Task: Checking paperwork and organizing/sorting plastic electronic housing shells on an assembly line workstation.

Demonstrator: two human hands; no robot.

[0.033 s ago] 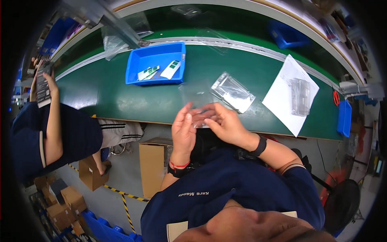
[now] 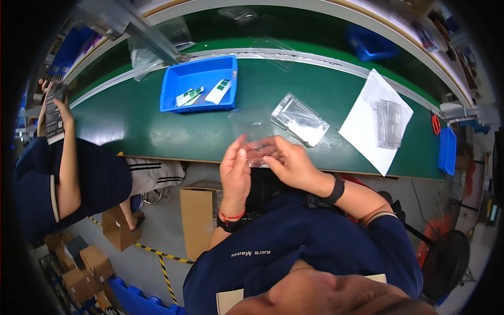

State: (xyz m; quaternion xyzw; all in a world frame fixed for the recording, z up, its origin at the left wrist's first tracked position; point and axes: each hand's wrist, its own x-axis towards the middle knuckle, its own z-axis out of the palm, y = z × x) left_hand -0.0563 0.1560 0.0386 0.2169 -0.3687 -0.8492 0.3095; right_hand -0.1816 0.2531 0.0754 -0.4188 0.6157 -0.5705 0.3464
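My left hand [image 2: 236,170] and my right hand [image 2: 294,161] hold a clear plastic tray [image 2: 251,125] between them, just past the near edge of the green workbench. Its thin see-through sheet rises over the bench top, and the fingers show through the lower part. Thumb and fingers of each hand close on its near end. Beyond my right hand lies another clear plastic tray [image 2: 300,119], flat on the bench. Farther right, a third clear plastic tray [image 2: 389,125] rests on a white paper sheet [image 2: 362,118].
A blue bin [image 2: 199,107] with several white-and-green labels [image 2: 218,91] stands at the back left. Red-handled scissors [image 2: 436,124] and a small blue bin [image 2: 447,151] are at the right end. A co-worker [image 2: 68,173] at left holds a dark box [image 2: 54,118]. A cardboard box [image 2: 196,223] stands below the bench.
The whole view has shifted slightly, so the bench things appear a little farther left. Both hands keep their hold on the clear tray.
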